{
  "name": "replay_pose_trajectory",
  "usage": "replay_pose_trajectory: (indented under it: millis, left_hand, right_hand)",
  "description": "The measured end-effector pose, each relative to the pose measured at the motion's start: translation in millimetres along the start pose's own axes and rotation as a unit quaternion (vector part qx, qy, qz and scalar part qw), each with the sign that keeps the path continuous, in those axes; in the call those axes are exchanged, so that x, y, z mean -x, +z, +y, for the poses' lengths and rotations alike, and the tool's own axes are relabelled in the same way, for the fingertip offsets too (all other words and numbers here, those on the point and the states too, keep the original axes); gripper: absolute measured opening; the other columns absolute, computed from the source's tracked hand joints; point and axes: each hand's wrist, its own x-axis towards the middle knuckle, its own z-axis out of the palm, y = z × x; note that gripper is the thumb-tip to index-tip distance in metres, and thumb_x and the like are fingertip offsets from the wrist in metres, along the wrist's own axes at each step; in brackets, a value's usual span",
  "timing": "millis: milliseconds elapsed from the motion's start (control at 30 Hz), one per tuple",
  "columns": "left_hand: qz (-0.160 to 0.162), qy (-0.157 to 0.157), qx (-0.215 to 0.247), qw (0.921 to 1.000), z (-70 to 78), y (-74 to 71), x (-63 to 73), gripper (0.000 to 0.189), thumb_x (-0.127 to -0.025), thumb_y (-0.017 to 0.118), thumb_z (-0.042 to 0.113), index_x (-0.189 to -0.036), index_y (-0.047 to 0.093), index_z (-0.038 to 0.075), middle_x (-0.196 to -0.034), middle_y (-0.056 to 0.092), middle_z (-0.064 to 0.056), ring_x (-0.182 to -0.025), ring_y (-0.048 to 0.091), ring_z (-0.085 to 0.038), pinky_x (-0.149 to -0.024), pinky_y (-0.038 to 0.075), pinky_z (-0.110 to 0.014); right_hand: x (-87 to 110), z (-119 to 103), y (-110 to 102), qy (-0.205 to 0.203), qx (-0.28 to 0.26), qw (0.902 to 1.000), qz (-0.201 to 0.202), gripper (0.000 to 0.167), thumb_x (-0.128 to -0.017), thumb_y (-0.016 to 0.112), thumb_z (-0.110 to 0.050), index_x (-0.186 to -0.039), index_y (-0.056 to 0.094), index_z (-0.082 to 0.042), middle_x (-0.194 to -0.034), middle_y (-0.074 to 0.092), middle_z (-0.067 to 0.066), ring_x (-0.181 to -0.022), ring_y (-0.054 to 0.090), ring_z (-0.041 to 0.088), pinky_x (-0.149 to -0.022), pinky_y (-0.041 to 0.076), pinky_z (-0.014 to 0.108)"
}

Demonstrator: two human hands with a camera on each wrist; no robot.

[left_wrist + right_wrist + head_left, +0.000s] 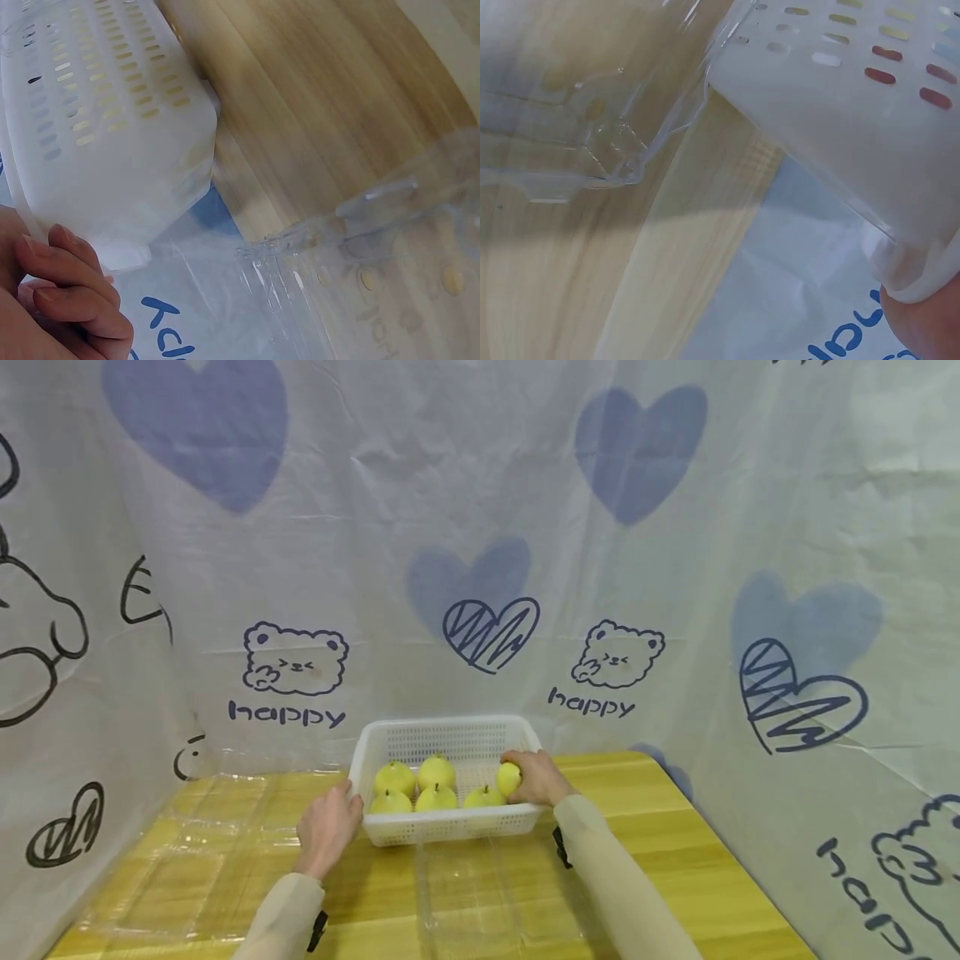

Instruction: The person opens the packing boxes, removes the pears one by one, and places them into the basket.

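A white perforated plastic basket [465, 827] stands at the back of the table with several round yellow pears [437, 797] in it. My left hand [330, 827] grips its left end; in the left wrist view, curled fingers [75, 304] lie at the end of the basket [105, 180]. My right hand [542, 778] reaches over the right end and holds one pear [508, 778] inside the basket. In the right wrist view, part of the right hand [930, 322] shows by the basket rim [930, 274], while the held pear is hidden there.
A clear plastic container [465, 893] lies on the wood-grain table [637, 827] in front of the basket. More clear containers [172, 885] cover the left side. A white sheet [390, 635] with hearts and bears hangs behind and at both sides.
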Motion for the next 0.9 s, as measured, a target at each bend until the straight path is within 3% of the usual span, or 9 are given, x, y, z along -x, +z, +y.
replay_pose_trajectory:
  millis: [267, 367, 667, 900]
  left_hand:
    - [0.000, -0.001, -0.008, 1.0000, -1.6, 1.3, 1.4, 0.046, -0.096, 0.050, 0.021, -0.136, 0.054, -0.001, -0.101, 0.068, -0.025, -0.060, 0.055, -0.024, -0.045, 0.039, -0.032]
    - [0.001, -0.001, -0.007, 1.0000, -2.0, 1.2, 1.6, 0.045, -0.096, 0.050, 0.022, -0.136, 0.054, 0.000, -0.102, 0.068, -0.025, -0.060, 0.055, -0.024, -0.045, 0.039, -0.032]
    - [-0.002, 0.002, -0.009, 1.0000, 1.2, -1.0, -0.5, 0.029, -0.096, 0.051, 0.021, -0.115, 0.063, 0.002, -0.074, 0.061, -0.011, -0.056, 0.052, -0.021, -0.043, 0.037, -0.031]
    - [-0.001, 0.001, -0.018, 0.9998, 0.9, 0.4, -2.1, 0.036, -0.095, 0.050, 0.021, -0.124, 0.061, 0.002, -0.076, 0.063, -0.012, -0.056, 0.052, -0.022, -0.043, 0.037, -0.031]
  right_hand:
    - [-0.5, 0.2, 2.4, -0.002, 0.013, 0.9999, -0.009, 0.071, -0.066, 0.089, -0.022, -0.131, 0.062, -0.017, -0.127, 0.057, 0.012, -0.113, 0.052, 0.030, -0.098, 0.045, 0.049]
    - [-1.4, -0.3, 1.7, -0.005, 0.011, 0.9998, -0.015, 0.071, -0.066, 0.088, -0.020, -0.131, 0.062, -0.016, -0.131, 0.059, 0.010, -0.118, 0.052, 0.031, -0.103, 0.041, 0.050]
    - [-7.6, 0.7, 0.1, 0.002, 0.003, 0.9993, -0.038, 0.067, -0.066, 0.088, -0.015, -0.127, 0.061, -0.015, -0.126, 0.066, 0.006, -0.121, 0.053, 0.030, -0.117, 0.021, 0.055]
    - [-7.9, 0.1, -1.9, -0.004, 0.025, 0.9977, -0.063, 0.061, -0.070, 0.087, -0.019, -0.123, 0.059, -0.017, -0.126, 0.065, 0.008, -0.125, 0.054, 0.029, -0.121, 0.012, 0.054]
